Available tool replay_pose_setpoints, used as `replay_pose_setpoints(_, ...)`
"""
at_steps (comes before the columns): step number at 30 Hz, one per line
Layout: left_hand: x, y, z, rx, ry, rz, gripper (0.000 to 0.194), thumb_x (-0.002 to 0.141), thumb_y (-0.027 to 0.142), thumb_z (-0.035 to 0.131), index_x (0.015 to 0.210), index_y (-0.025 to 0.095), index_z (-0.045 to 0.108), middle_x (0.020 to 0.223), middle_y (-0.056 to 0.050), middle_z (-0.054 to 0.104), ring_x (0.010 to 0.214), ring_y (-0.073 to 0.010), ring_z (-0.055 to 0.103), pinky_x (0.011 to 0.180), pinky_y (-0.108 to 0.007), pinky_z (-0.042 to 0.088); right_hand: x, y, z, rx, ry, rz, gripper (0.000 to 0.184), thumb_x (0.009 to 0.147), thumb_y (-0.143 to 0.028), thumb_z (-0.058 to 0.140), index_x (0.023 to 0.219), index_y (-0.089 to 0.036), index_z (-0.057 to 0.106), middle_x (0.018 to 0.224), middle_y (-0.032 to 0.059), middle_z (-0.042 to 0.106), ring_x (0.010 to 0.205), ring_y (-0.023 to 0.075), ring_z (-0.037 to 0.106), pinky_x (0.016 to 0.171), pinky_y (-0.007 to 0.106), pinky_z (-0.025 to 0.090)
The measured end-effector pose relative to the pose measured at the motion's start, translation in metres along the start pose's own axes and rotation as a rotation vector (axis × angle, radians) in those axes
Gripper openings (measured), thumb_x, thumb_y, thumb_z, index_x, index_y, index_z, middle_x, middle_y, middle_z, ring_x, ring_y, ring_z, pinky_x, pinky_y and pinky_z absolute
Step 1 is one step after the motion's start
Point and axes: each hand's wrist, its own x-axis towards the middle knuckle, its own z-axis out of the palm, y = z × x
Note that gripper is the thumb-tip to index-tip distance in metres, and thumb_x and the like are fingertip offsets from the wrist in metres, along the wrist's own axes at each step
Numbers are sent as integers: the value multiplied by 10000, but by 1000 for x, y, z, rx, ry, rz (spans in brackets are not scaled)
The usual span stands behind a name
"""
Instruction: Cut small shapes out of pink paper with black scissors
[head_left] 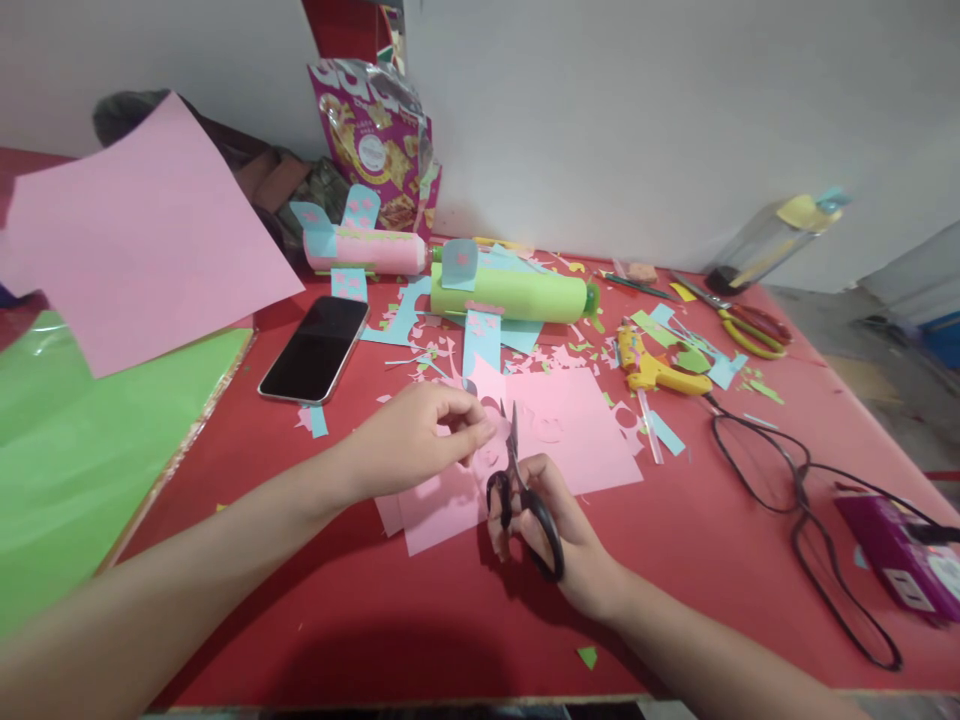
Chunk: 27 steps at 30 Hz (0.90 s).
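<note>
My left hand (420,435) pinches a small piece of pink paper (487,385) just above the red table (675,560). My right hand (551,525) grips black-handled scissors (517,485), blades pointing up at the pinched piece. Under both hands lie pink paper sheets (570,425) with cut-out holes. Behind them stand a green paper-wrapped roll (510,292) with blue paper wings and a pink roll (367,250) with blue fins.
A black phone (315,348) lies to the left. Large green (82,440) and pink sheets (142,235) cover the left side. A yellow glue gun (656,370) with black cable (787,490), yellow-handled scissors (750,328), a purple power strip (900,550), a bottle (772,240) and paper scraps are on the right.
</note>
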Motion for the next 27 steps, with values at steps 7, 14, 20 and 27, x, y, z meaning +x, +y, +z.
replay_pose_setpoints(7,-1,0,-3,97,-4,-22,295,783,348,416,587,164,536,559,19,577,564,-108,516,556,-212,364,0,-1,0,0,-28,30,313,763,-451,510,782,-230,289,626,-55,419,503,85,417,506,247,344)
replay_pose_setpoints(14,-2,4,-5,108,-4,-35,297,781,351,420,576,165,528,563,22,564,567,-106,507,565,-216,359,1,-1,0,2,-40,25,314,765,-450,509,779,-229,286,641,-52,421,499,80,409,505,246,338)
replay_pose_setpoints(20,-2,2,-7,93,15,-6,298,779,365,416,579,167,514,574,21,554,576,-111,501,584,-222,369,0,0,0,-10,-29,31,318,758,-460,511,780,-233,289,622,-61,407,485,80,407,492,245,340)
replay_pose_setpoints(27,-3,2,-9,73,49,-44,265,767,353,456,587,167,514,599,30,558,604,-111,512,606,-224,373,0,3,-1,4,-55,28,314,757,-445,520,764,-232,289,605,-65,421,476,75,404,477,233,331)
